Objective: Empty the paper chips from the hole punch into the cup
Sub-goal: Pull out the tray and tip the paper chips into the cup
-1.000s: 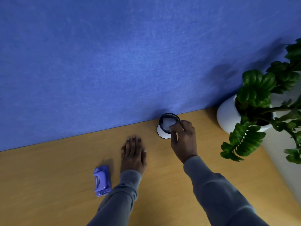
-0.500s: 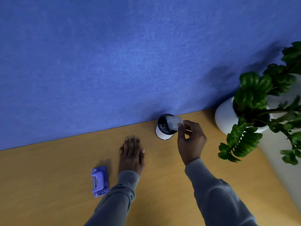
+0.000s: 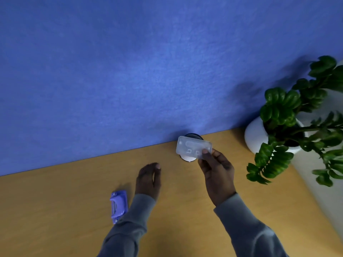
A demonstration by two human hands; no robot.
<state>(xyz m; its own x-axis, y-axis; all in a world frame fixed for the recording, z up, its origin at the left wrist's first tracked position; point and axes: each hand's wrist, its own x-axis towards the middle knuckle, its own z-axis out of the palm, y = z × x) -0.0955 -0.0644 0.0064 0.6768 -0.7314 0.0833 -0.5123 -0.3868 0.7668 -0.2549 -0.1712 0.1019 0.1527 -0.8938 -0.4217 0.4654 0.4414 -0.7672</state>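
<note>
My right hand [image 3: 216, 169] pinches a clear plastic chip tray [image 3: 193, 147] by its right end and holds it up in front of the cup [image 3: 187, 158]. The cup is white with a dark rim and stands against the blue wall; the tray hides most of it. The purple hole punch [image 3: 118, 204] lies on the wooden desk [image 3: 55, 210], left of my left forearm. My left hand [image 3: 148, 180] rests on the desk with fingers together, holding nothing.
A white pot [image 3: 258, 136] with a leafy green plant [image 3: 297, 127] stands at the right, close to my right hand. A blue felt partition [image 3: 148, 71] rises along the desk's back edge. A pale surface [image 3: 324, 182] borders the desk on the right.
My right hand has drawn back from the cup's mouth and turned the clear tray so its flat side faces me. My left hand's fingers have drawn together.
</note>
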